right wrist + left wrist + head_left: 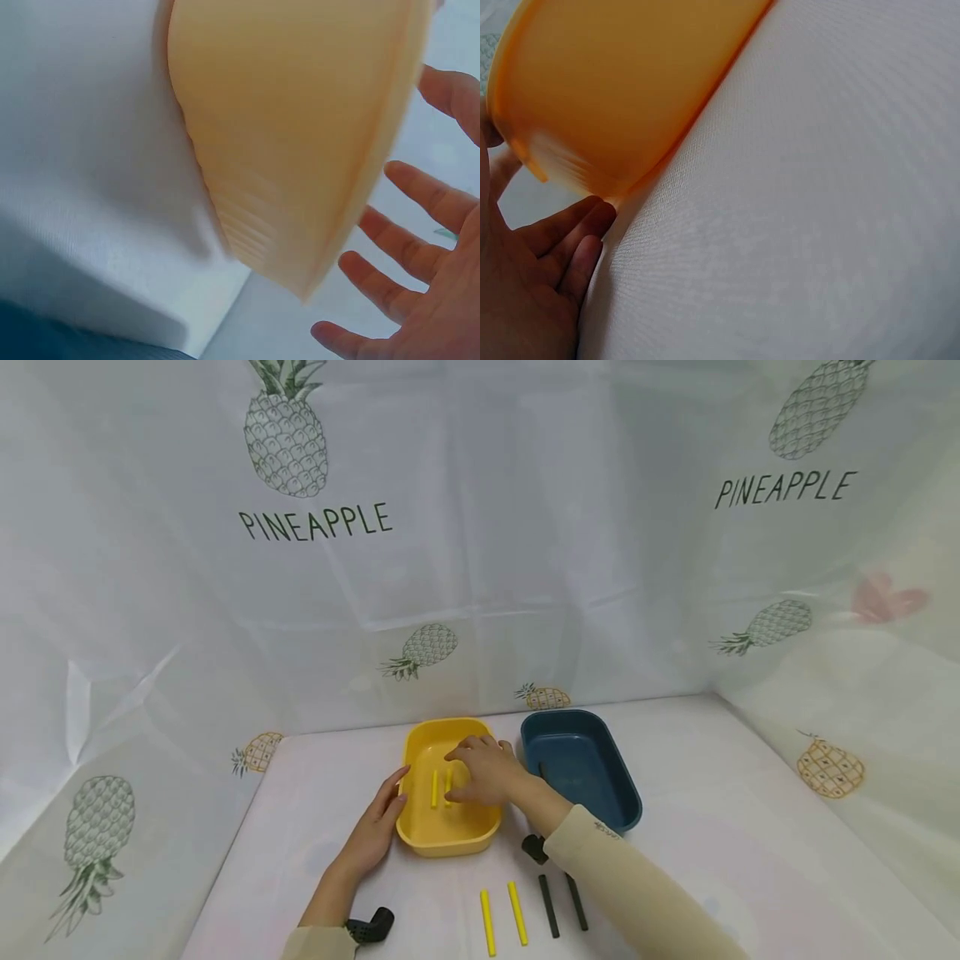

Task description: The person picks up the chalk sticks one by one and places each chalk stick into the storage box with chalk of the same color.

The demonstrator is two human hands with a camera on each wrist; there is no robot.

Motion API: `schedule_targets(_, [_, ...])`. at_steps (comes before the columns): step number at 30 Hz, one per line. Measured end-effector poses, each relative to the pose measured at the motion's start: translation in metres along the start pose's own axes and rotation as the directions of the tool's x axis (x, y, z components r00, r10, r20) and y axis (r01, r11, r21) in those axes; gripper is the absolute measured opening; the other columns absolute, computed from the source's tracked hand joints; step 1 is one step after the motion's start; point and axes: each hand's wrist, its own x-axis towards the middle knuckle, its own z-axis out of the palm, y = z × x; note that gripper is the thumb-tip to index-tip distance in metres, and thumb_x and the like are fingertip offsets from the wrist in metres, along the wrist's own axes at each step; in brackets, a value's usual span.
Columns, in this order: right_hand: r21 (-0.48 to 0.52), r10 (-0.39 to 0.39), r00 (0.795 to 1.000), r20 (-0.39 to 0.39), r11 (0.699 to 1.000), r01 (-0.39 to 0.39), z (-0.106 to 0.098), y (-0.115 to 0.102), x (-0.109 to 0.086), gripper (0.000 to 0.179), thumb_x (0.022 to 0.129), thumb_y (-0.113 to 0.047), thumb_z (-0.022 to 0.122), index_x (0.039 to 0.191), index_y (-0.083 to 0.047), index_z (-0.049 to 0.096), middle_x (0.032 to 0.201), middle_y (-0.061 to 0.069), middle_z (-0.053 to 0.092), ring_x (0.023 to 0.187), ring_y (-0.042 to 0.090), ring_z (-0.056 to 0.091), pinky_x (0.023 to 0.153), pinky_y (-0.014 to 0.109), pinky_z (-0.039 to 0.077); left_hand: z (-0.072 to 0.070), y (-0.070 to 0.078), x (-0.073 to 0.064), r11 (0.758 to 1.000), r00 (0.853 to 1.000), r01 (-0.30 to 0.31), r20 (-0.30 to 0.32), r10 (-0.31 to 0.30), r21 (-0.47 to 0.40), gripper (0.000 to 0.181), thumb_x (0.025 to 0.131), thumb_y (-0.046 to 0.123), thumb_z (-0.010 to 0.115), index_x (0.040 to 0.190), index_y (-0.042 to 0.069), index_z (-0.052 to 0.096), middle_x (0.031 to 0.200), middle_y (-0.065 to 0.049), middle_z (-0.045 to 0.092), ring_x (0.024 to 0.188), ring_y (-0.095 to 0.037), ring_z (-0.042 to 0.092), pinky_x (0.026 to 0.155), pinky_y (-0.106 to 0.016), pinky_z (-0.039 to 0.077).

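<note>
A yellow bin (450, 843) stands on the table with two yellow sticks (434, 789) lying side by side inside. My left hand (372, 827) holds the bin's left side, thumb and a finger over the rim; in the left wrist view its other fingertips (604, 210) touch the outer wall. Over the bin's right half hovers my right hand (486, 770), palm down. Its fingers (435, 199) are spread above the rim in the right wrist view and hold nothing. The right thumb overlaps the right-hand stick in the head view.
A dark blue bin (626, 797) stands right of the yellow one, with a thin dark stick (542, 771) by its left wall, under my right forearm. Two more yellow sticks (517, 913) and two black sticks (549, 906) lie near the front edge. A pineapple-print cloth (510, 568) hangs behind.
</note>
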Motion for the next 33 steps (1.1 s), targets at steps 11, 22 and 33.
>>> schedule_targets(11, [-0.042, -0.044, 0.999, 0.017, 0.998, 0.045, -0.014, 0.001, -0.014, 0.063, 0.089, -0.055, 0.075, 0.144, -0.027, 0.061, 0.151, 0.002, 0.054, 0.139, 0.028, 0.049, 0.117, 0.058, 0.038, 0.000, -0.003, 0.004, 1.000, 1.000, 0.010, 0.002, -0.010, 0.018, 0.048, 0.111, 0.045, 0.041, 0.157, 0.051, 0.031, 0.172, -0.008, 0.027, 0.159, -0.039, 0.023, 0.126, -0.067, 0.017])
schedule_targets(22, [-0.046, -0.098, 0.995, 0.014, 0.994, 0.098, -0.020, 0.006, -0.035, 0.061, 0.090, -0.054, 0.076, 0.143, -0.027, 0.062, 0.151, 0.002, 0.054, 0.138, 0.029, 0.050, 0.116, 0.058, 0.040, -0.002, -0.002, 0.004, 1.000, 1.000, 0.020, 0.014, -0.020, 0.011, 0.047, 0.110, 0.049, 0.041, 0.156, 0.053, 0.031, 0.172, -0.011, 0.026, 0.159, -0.039, 0.022, 0.126, -0.067, 0.016])
schedule_targets(33, [-0.021, -0.145, 0.989, 0.014, 0.989, 0.145, -0.023, 0.006, -0.057, 0.060, 0.090, -0.049, 0.077, 0.143, -0.024, 0.062, 0.149, 0.002, 0.056, 0.132, 0.025, 0.053, 0.111, 0.051, 0.048, -0.002, -0.005, 0.006, 1.000, 1.000, 0.020, 0.008, -0.020, 0.021, 0.046, 0.110, 0.049, 0.041, 0.154, 0.057, 0.030, 0.171, -0.009, 0.029, 0.159, -0.039, 0.025, 0.125, -0.069, 0.018])
